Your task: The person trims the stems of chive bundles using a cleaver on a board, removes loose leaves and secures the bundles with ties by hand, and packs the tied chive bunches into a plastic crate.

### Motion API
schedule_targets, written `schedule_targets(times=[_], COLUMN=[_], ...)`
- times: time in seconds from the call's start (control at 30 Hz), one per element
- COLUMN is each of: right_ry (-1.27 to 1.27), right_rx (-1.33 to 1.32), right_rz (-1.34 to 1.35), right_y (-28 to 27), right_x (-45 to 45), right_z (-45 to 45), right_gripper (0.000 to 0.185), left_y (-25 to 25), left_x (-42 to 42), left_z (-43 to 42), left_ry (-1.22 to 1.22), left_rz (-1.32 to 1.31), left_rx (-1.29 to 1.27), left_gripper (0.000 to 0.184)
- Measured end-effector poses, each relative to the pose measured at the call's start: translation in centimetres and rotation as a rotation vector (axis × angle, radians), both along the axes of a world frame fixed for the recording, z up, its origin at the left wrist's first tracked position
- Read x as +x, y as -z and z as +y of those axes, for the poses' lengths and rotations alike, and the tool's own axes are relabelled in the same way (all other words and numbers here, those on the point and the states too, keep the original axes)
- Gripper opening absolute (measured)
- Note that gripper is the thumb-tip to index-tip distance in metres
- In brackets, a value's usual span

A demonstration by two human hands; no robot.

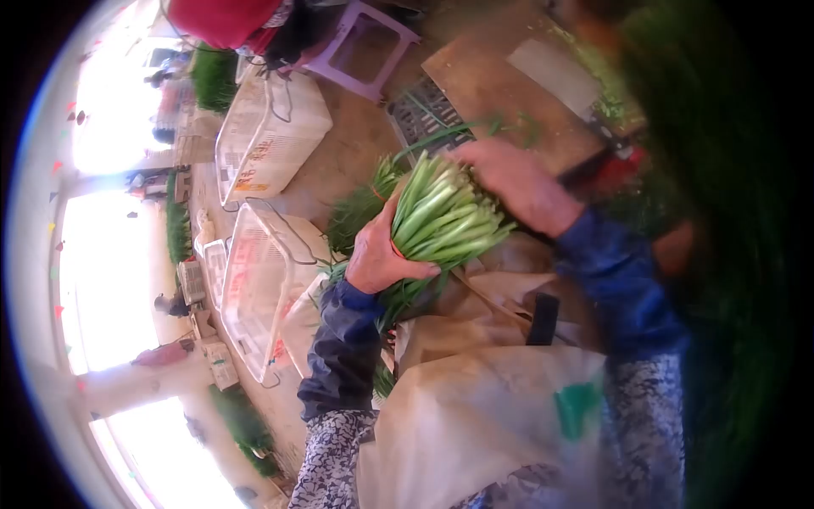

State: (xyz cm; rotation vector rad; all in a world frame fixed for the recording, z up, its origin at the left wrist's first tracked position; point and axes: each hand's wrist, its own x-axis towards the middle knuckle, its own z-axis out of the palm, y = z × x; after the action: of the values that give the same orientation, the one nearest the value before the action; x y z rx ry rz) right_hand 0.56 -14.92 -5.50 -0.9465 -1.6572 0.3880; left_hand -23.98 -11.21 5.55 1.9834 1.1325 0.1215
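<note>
A thick bunch of green stalks (445, 212) with pale cut ends is held in front of the apron. My left hand (386, 254) is wrapped round it from the left, beside a red band on the stalks. At the bunch's upper right is my right hand (513, 182), blurred, its fingers hidden or smeared near the pale ends. A long green leaf (432, 137) extends left of the right hand's fingertips. Another green bundle (360, 212) with a reddish band lies behind my left hand.
White plastic baskets (292, 127) (259, 297) stand at the left. A purple stool (400, 59) and a person in red (220, 21) are at the top. Near the right hand are a dark crate (420, 114) and a brown board (483, 76). Greens fill the right side.
</note>
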Motion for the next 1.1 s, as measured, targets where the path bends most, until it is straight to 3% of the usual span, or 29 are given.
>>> schedule_targets(times=[0.03, 0.07, 0.17, 0.2, 0.23, 0.33, 0.4, 0.43, 0.47, 0.53, 0.57, 0.63, 0.67, 0.7, 0.77, 0.83, 0.9, 0.97, 1.03, 1.1], right_ry=[0.065, 0.042, 0.098, -0.181, -0.142, -0.169, 0.277, 0.271, 0.161, 0.047, 0.049, 0.27, 0.302, 0.299, 0.021, 0.051, 0.327, 0.26, -0.146, -0.156], right_rx=[-0.131, -0.154, 0.006, 0.03, 0.005, -0.158, -0.2, -0.195, 0.014, 0.165, 0.159, -0.259, -0.238, -0.237, 0.045, 0.044, -0.031, -0.086, -0.48, -0.46], right_rz=[0.137, 0.096, 0.28, 0.401, 0.221, 0.268, 0.385, 0.39, 0.377, 0.319, 0.318, 0.089, 0.274, 0.277, 0.242, 0.24, 0.153, 0.269, 0.47, 0.415], right_y=[1.6, 1.9, -4.2, -5.2, -3.9, -1.9, -2.7, -3.6, -4.7, -2.6, -1.5, 0.1, 0.0, -1.2, -3.7, -1.9, -1.8, -3.0, -4.0, -4.1], right_x=[1.2, 2.6, 1.1, 0.2, -0.3, 1.7, 1.8, 1.2, 0.1, -1.5, -0.7, 1.5, 2.2, 1.9, 0.2, -0.5, 0.4, 1.2, 1.1, 1.1], right_z=[0.2, -0.3, -3.6, -4.4, -4.2, -2.3, -1.2, -1.4, -2.5, -3.0, -2.8, -2.0, -1.6, -2.1, -4.2, -2.8, -1.6, -1.6, -2.4, -2.6], right_gripper=[0.02, 0.022, 0.025, 0.028, 0.035, 0.035, 0.028, 0.028, 0.026, 0.021, 0.021, 0.029, 0.03, 0.03, 0.022, 0.017, 0.018, 0.02, 0.019, 0.019], left_y=[0.3, 0.8, 0.0, 0.7, 0.9, 1.3, 1.4, 1.5, 1.2, 0.7, 0.7, 1.2, 1.2, 1.3, 0.8, 0.9, 1.0, 1.0, 0.9, 1.0], left_x=[-0.4, -0.9, -0.2, -0.4, -0.6, -0.7, -0.7, -0.7, -0.4, -0.4, -0.3, -0.3, -0.5, -0.5, -0.5, -0.5, -0.5, -0.9, -0.7, -0.5], left_z=[0.2, 0.1, -0.1, 0.0, 0.1, 0.6, 0.3, 0.3, 0.2, 0.6, 0.8, 0.7, 0.4, 0.4, 0.5, 0.3, 0.3, 0.2, 0.0, -0.2], left_ry=[0.022, 0.007, -0.019, -0.048, -0.039, -0.063, -0.046, -0.037, -0.053, -0.053, -0.046, -0.078, -0.08, -0.084, -0.089, -0.092, -0.067, -0.103, -0.107, -0.107], left_rz=[-0.031, -0.08, -0.026, -0.144, -0.137, -0.17, -0.172, -0.188, -0.19, -0.134, -0.089, -0.149, -0.168, -0.199, -0.167, -0.143, -0.197, -0.16, -0.169, -0.188], left_rx=[0.01, 0.01, -0.034, -0.123, -0.144, -0.163, -0.137, -0.095, -0.107, -0.14, -0.153, -0.186, -0.183, -0.165, -0.183, -0.205, -0.127, -0.152, -0.159, -0.161], left_gripper=[0.118, 0.113, 0.106, 0.1, 0.1, 0.1, 0.1, 0.099, 0.097, 0.097, 0.097, 0.097, 0.097, 0.098, 0.099, 0.1, 0.103, 0.105, 0.106, 0.106])
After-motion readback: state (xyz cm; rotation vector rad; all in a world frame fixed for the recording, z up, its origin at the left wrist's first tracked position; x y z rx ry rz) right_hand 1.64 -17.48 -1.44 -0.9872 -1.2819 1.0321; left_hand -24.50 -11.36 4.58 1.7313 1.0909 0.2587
